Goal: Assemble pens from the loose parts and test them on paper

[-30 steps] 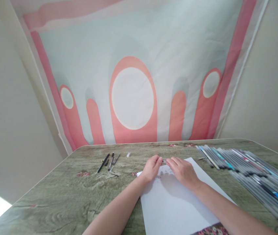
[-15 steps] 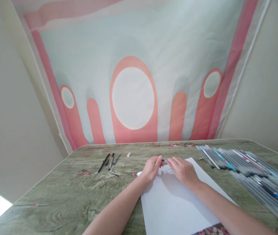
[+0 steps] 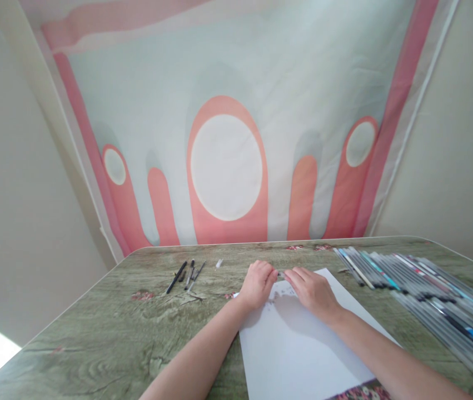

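Above the far end of a white paper sheet (image 3: 303,350), both of my hands meet at a slim pen (image 3: 280,274). Only a short greyish bit of it shows between the fingertips; the rest is hidden. My left hand (image 3: 258,284) is closed round its left end, knuckles up. The fingers of my right hand (image 3: 312,291) pinch the other end. Small dark marks (image 3: 280,293) are on the paper just below the hands.
Rows of clear pens (image 3: 411,272) with dark tips cover the table's right side. A black pen (image 3: 177,277) lies left of the hands, beside several small pen parts (image 3: 192,275). A small clear piece (image 3: 219,263) lies near the table's (image 3: 106,333) back edge.
My left hand has rolled over, its fingers now covering the dark end of the pen that showed before. My right hand has hardly moved.
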`<state>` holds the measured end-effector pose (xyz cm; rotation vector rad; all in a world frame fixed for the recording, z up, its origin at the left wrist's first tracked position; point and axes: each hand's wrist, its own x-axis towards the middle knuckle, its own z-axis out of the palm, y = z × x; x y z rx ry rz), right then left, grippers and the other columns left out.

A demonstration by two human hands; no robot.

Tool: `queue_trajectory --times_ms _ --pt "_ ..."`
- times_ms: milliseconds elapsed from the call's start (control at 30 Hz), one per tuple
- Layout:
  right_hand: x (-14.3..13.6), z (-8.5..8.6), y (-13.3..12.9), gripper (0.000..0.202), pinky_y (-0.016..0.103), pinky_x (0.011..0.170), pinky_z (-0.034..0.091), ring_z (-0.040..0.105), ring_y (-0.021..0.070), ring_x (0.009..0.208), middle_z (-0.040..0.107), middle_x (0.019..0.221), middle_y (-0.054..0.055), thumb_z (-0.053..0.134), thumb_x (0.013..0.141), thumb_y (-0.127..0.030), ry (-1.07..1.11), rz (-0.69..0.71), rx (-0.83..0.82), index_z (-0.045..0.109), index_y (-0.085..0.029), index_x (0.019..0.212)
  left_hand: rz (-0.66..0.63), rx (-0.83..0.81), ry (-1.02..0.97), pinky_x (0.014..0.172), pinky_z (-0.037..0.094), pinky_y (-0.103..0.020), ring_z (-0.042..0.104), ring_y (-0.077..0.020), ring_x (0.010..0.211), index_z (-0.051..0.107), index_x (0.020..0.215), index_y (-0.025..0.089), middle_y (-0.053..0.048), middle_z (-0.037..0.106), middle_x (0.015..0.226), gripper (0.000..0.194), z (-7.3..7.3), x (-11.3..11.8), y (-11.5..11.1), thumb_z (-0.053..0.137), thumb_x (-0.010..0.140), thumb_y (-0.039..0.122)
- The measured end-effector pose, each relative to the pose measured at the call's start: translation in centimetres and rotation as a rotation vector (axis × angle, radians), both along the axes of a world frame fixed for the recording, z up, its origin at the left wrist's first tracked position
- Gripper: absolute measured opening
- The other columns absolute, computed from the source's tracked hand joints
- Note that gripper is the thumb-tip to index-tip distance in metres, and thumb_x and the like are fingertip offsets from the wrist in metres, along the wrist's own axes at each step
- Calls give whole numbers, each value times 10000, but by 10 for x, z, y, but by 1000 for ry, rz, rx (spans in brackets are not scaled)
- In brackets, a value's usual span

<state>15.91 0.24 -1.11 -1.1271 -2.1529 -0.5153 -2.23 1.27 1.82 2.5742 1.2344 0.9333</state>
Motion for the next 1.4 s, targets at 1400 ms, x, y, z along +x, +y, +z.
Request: queue_trajectory --times_ms 1400 --pt "-2 12 -5 293 413 886 354 477 221 1033 569 1069 109 413 844 -221 192 156 52 486 -146 1118 -267 -1390 -1031 580 426 -184 628 -139 754 575 830 133 -76 656 828 190 -9 2 9 632 726 282"
